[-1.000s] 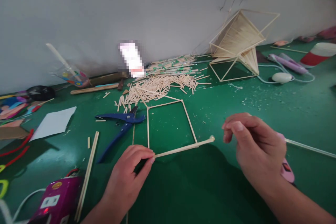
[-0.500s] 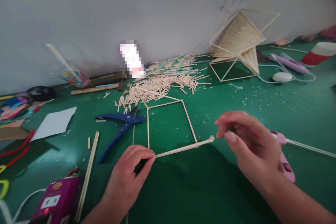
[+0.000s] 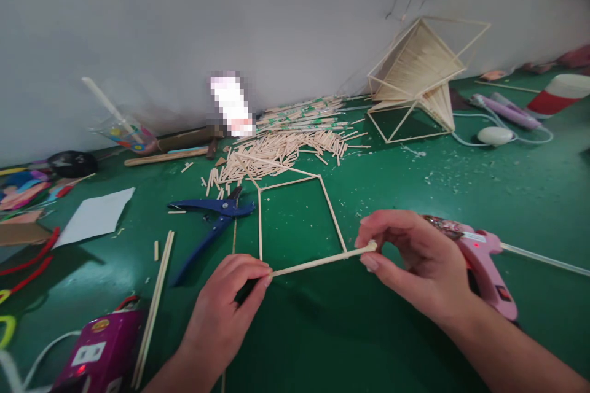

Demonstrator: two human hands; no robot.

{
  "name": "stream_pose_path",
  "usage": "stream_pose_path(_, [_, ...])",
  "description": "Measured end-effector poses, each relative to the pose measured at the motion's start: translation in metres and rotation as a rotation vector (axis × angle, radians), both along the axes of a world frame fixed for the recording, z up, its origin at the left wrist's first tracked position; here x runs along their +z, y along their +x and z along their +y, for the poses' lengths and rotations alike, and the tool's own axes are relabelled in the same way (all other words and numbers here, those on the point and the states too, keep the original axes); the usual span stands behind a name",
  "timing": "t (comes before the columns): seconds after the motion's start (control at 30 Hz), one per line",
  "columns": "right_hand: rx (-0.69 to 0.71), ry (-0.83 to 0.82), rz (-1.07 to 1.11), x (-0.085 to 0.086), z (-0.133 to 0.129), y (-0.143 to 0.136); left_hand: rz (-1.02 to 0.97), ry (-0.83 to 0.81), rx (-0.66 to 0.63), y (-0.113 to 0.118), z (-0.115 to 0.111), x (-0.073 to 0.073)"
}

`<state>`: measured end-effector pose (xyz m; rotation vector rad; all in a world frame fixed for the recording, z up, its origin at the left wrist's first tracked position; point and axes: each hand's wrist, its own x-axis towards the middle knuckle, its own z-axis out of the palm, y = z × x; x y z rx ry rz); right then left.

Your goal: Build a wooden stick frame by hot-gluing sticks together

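A pale wooden stick [image 3: 308, 264] crosses the near side of a square frame of thin sticks [image 3: 332, 212] on the green table. My left hand [image 3: 230, 301] pinches the stick's left end between thumb and fingers, at the frame's near left corner. At the other end, which carries a whitish blob that looks like glue, my right hand [image 3: 415, 264] has thumb and forefinger closed around the tip. Behind that hand lies a pink glue gun [image 3: 488, 264], partly hidden, with a clear glue stick [image 3: 548, 258] sticking out of its back.
Blue cutters [image 3: 221, 212] lie left of the frame. Beyond it are a pile of short sticks [image 3: 286, 150] and a larger stick structure [image 3: 415, 73] against the wall. Two long sticks [image 3: 154, 307] and a purple power box [image 3: 99, 344] sit at front left.
My right hand has moved left and closed its thumb and forefinger on the stick's right end, uncovering more of the glue gun. My left hand stays where it was.
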<state>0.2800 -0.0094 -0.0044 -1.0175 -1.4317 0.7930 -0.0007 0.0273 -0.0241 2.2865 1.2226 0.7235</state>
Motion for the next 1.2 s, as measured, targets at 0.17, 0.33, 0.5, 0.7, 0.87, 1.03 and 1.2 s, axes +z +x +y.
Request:
stream_pose_path(0.17, [0.007, 0.006, 0.004, 0.0002, 0.0016, -0.001, 0.0, 0.012, -0.003, -0.0002, -0.0002, -0.0001])
stream_pose_path(0.33, [-0.016, -0.02, -0.034, -0.0013, 0.001, 0.0009, 0.005, 0.0, -0.001, -0.0007, -0.0002, -0.002])
stream_pose_path(0.5, [-0.002, -0.034, -0.022, -0.0009, -0.0006, 0.0021, -0.001, -0.002, 0.007, -0.0003, -0.0005, -0.0019])
stream_pose_path(0.7, [0.002, -0.028, -0.022, 0.001, 0.0008, 0.0015, -0.002, 0.005, 0.013, 0.0015, 0.0005, 0.0006])
stream_pose_path(0.87, [0.005, -0.012, -0.025, 0.0003, 0.0008, 0.002, 0.006, -0.008, 0.017, 0.0012, 0.0011, 0.0002])
stream_pose_path(1.03, [0.012, -0.027, 0.02, -0.0002, -0.0012, 0.002, 0.004, -0.01, 0.014, 0.0002, 0.0005, -0.0003])
stream_pose_path(1.2, [0.015, -0.037, 0.014, 0.0004, -0.0015, 0.0023, 0.002, -0.017, 0.011, 0.0007, 0.0007, 0.0004])
